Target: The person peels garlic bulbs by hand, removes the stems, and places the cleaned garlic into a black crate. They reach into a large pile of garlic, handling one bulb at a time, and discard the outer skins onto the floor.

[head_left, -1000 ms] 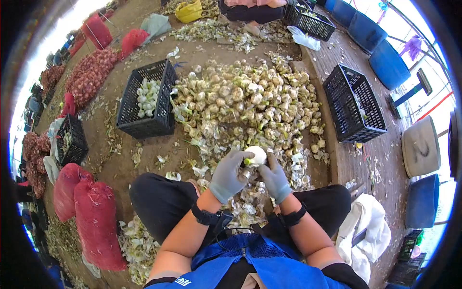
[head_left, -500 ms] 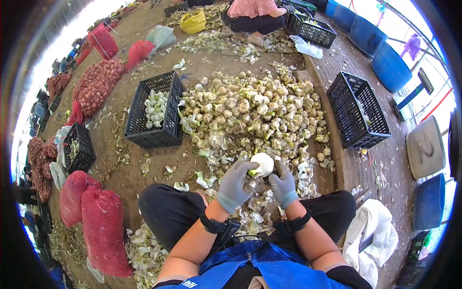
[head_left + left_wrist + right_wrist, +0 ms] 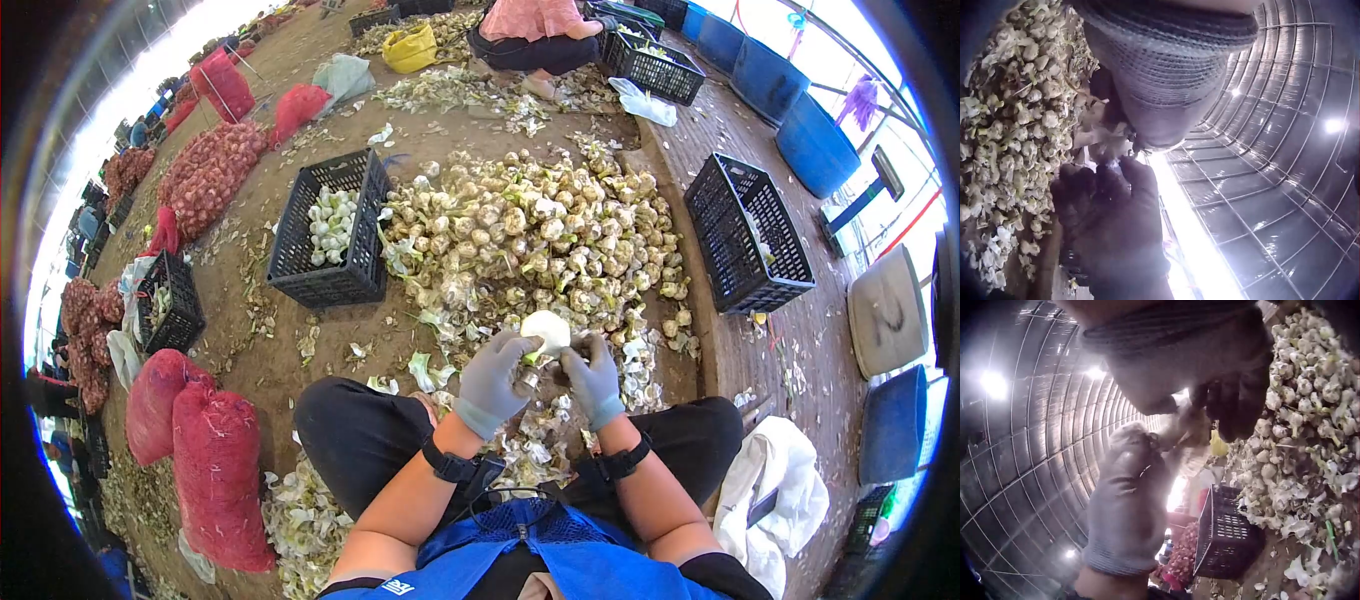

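Observation:
Both hands wear grey gloves and meet in front of the person's crossed legs. A white garlic bulb (image 3: 546, 330) with a little green at its lower left is between them. My left hand (image 3: 494, 378) grips the bulb from the left, thumb along its side. Fingers bent, my right hand (image 3: 594, 376) pinches at the bulb's lower right. The wrist views show the two hands close together, the bulb mostly hidden by glove and glare. Just beyond lies a heap of unpeeled garlic (image 3: 540, 225), with loose skins (image 3: 535, 450) under the hands.
To the left, a black crate (image 3: 325, 288) holds white bulbs; another black crate (image 3: 740, 285) stands on planks at right. Red mesh sacks (image 3: 222, 470) lie at left, a white cloth (image 3: 770, 480) by the right knee. Another person (image 3: 530, 35) sits at the far end.
The head view has shifted, so the surroundings sit lower and further right. The bulb has turned between the hands, showing less green. The right fingers have drawn in at its lower right side.

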The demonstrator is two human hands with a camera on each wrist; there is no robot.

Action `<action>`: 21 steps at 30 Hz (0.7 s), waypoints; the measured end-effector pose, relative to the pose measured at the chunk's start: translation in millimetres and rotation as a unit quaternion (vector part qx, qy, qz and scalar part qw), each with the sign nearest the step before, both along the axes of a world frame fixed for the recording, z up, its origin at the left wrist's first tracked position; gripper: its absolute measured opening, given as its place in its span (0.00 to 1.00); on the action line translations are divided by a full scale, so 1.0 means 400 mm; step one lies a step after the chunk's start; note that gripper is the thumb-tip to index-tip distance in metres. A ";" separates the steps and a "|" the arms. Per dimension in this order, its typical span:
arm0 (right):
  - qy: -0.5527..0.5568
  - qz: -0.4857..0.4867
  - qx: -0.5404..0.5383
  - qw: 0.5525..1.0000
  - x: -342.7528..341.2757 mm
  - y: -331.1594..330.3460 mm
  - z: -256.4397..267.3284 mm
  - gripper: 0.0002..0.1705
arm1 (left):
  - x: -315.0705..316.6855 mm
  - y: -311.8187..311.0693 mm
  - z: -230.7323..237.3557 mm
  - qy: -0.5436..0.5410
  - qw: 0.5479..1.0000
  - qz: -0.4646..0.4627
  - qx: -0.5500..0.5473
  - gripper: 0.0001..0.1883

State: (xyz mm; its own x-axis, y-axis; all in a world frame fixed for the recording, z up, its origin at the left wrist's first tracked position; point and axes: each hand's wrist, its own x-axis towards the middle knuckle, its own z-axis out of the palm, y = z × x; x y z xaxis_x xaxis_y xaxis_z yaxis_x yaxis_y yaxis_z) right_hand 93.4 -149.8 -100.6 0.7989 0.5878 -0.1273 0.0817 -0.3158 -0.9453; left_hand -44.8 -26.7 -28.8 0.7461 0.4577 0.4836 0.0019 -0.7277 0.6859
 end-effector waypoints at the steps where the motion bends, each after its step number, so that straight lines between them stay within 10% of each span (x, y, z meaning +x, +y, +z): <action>1: -0.062 0.011 -0.024 0.998 -0.003 -0.004 0.013 0.35 | -0.002 -0.005 0.005 0.007 1.000 -0.016 -0.001 0.16; 5: -0.201 0.038 -0.103 0.973 0.014 -0.018 0.059 0.26 | 0.006 -0.002 -0.043 -0.073 0.993 0.002 -0.088 0.15; 6: -0.146 -0.035 -0.009 0.989 0.032 -0.015 0.041 0.20 | 0.000 -0.011 -0.039 -0.091 0.941 -0.007 -0.327 0.11; 8: 0.143 -0.085 0.168 0.972 0.058 -0.017 0.040 0.13 | -0.006 -0.005 0.000 -0.138 0.887 -0.009 -0.441 0.10; 10: 0.097 -0.052 0.165 0.980 0.066 -0.016 0.050 0.12 | -0.003 0.004 -0.015 -0.173 0.877 -0.012 -0.448 0.11; 14: 0.006 0.044 0.094 0.995 0.004 -0.007 0.147 0.11 | 0.000 0.004 -0.021 -0.119 0.936 -0.010 -0.332 0.12; 16: -0.016 0.065 0.067 0.995 -0.005 -0.006 0.131 0.13 | 0.006 0.008 -0.011 -0.087 0.995 -0.013 -0.052 0.14; 18: -0.165 0.045 0.044 0.984 -0.006 0.005 0.094 0.16 | 0.000 0.001 -0.001 -0.072 0.997 -0.023 -0.018 0.11; 21: -0.095 0.062 0.036 0.993 -0.001 -0.010 0.137 0.18 | 0.004 -0.003 -0.017 -0.068 0.997 -0.021 -0.029 0.09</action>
